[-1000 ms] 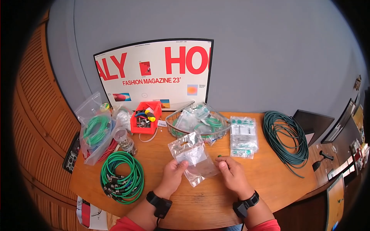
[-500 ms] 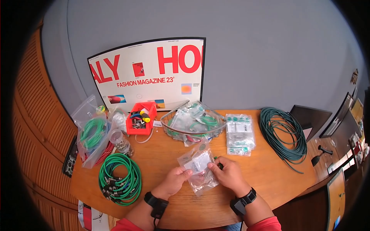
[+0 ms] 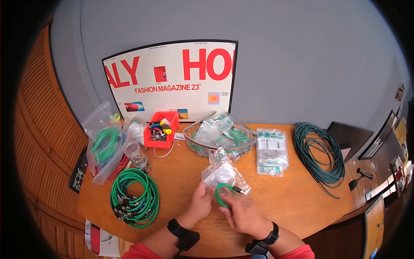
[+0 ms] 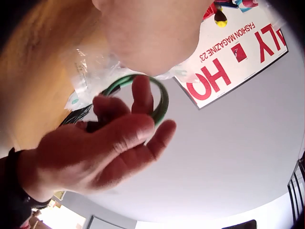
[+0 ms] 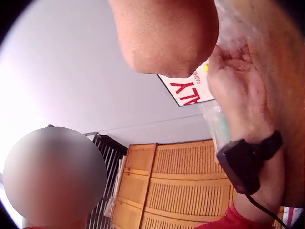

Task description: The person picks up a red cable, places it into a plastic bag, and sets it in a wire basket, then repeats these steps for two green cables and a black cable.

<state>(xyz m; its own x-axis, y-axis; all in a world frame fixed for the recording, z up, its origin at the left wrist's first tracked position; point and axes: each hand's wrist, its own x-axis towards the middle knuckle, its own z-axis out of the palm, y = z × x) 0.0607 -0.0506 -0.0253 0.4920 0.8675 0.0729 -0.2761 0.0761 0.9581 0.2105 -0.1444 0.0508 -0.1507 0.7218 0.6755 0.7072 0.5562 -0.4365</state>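
My left hand [image 3: 199, 203] holds a clear plastic bag [image 3: 223, 173] with a white label, thumb on its near left edge. Just right of it, my right hand [image 3: 246, 216] grips a small coil of green cable [image 3: 219, 195] with a black connector, in front of the bag's lower part. In the left wrist view the right hand [image 4: 105, 152] has its fingers curled around the green loop [image 4: 163, 102], and the bag [image 4: 90, 71] lies behind. The right wrist view shows the left hand [image 5: 238, 86] beside blurred clear plastic; the cable is hidden there.
A wire basket [image 3: 196, 144] of bagged cables stands behind the hands, a stack of flat bags [image 3: 271, 151] to its right. Farther right lies a dark green cable coil [image 3: 317, 155]. On the left are green cables [image 3: 151, 190], a jar [image 3: 139, 159] and a red bin [image 3: 151, 140].
The green cable coil now shows in my right hand, which has turned and moved left and down. The bag has tilted and crumpled in my left hand.
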